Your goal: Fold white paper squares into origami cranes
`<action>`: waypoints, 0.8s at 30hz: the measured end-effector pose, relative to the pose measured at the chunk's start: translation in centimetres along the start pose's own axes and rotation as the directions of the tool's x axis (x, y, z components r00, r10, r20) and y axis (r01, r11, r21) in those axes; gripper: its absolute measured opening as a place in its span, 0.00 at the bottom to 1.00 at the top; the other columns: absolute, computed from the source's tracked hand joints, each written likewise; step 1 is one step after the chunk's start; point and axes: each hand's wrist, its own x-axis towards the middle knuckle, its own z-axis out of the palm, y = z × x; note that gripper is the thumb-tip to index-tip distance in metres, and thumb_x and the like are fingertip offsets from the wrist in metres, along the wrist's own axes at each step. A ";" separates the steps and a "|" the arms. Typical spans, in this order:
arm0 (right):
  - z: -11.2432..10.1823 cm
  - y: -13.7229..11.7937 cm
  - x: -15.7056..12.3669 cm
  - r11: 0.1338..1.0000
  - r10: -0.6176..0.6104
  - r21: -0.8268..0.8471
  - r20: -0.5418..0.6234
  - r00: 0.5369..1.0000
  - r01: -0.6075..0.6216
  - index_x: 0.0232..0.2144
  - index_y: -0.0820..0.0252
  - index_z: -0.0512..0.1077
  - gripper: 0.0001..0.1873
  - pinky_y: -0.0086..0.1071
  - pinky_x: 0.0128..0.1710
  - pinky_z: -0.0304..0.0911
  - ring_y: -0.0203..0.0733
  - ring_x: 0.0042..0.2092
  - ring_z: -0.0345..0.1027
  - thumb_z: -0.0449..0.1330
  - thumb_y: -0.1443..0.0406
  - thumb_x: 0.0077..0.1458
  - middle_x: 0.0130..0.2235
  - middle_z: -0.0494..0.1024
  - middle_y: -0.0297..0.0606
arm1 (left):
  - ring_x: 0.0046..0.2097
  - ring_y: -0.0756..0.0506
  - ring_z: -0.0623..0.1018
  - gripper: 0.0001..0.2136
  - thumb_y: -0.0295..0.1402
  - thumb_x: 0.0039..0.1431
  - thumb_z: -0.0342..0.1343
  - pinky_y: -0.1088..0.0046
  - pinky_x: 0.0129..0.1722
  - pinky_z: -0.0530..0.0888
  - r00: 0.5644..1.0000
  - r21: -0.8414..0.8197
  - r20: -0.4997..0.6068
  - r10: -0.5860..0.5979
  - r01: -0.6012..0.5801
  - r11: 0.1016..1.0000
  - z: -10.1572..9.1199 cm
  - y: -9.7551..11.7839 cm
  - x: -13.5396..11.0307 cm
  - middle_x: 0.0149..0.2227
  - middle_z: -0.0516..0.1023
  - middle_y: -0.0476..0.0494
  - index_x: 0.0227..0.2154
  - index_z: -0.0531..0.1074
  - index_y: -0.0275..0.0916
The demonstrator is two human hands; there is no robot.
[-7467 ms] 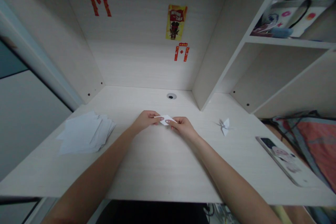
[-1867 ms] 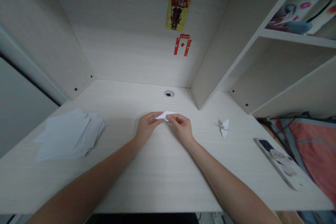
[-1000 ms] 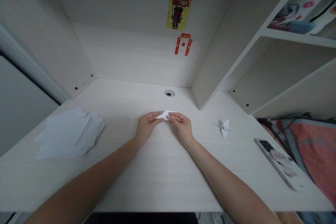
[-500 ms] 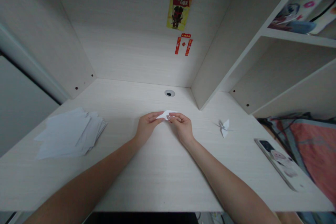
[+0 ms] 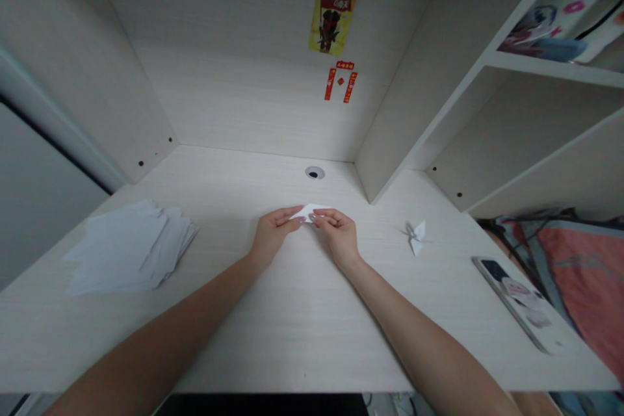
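Note:
A small piece of folded white paper (image 5: pixel 308 210) is held just above the desk, between both hands. My left hand (image 5: pixel 277 226) pinches its left end with thumb and fingers. On the other side, my right hand (image 5: pixel 337 229) grips the right end, its fingertips covering part of the folds. To the right lies a folded paper crane (image 5: pixel 416 235) with pointed white wings. A loose stack of white paper sheets (image 5: pixel 127 247) rests on the left of the desk.
A phone (image 5: pixel 519 305) lies face down near the desk's right edge, beside red and grey fabric (image 5: pixel 580 273). A cable hole (image 5: pixel 314 173) sits at the back. An upright panel (image 5: pixel 390 143) divides the desk from the right-hand shelves.

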 end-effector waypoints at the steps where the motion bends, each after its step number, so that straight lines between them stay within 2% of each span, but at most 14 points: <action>1: 0.0 0.0 0.0 1.000 -0.004 -0.009 -0.003 1.000 0.004 0.27 0.60 0.76 0.12 0.30 0.29 0.64 0.37 0.26 0.70 0.68 0.60 0.37 0.25 0.79 0.36 | 0.38 0.46 0.77 0.19 0.32 0.41 0.64 0.70 0.43 0.71 1.000 0.006 0.007 0.006 -0.006 1.000 0.0 0.0 0.0 0.38 0.80 0.42 0.40 0.75 0.36; 9: -0.1 0.1 0.0 1.000 -0.022 0.006 -0.013 1.000 0.022 0.27 0.60 0.76 0.11 0.30 0.29 0.64 0.35 0.26 0.69 0.68 0.61 0.37 0.24 0.78 0.34 | 0.43 0.45 0.76 0.18 0.29 0.44 0.62 0.70 0.48 0.69 0.999 0.046 0.039 0.029 -0.031 0.998 -0.2 0.0 0.2 0.44 0.78 0.43 0.42 0.75 0.37; 24: -0.2 0.1 0.1 1.000 -0.021 0.014 -0.009 1.000 0.021 0.27 0.60 0.76 0.10 0.30 0.30 0.64 0.35 0.27 0.69 0.68 0.62 0.38 0.26 0.79 0.35 | 0.41 0.45 0.77 0.19 0.31 0.43 0.63 0.70 0.45 0.70 1.000 0.013 0.023 0.013 -0.014 1.000 0.0 0.2 -0.1 0.41 0.79 0.42 0.41 0.75 0.37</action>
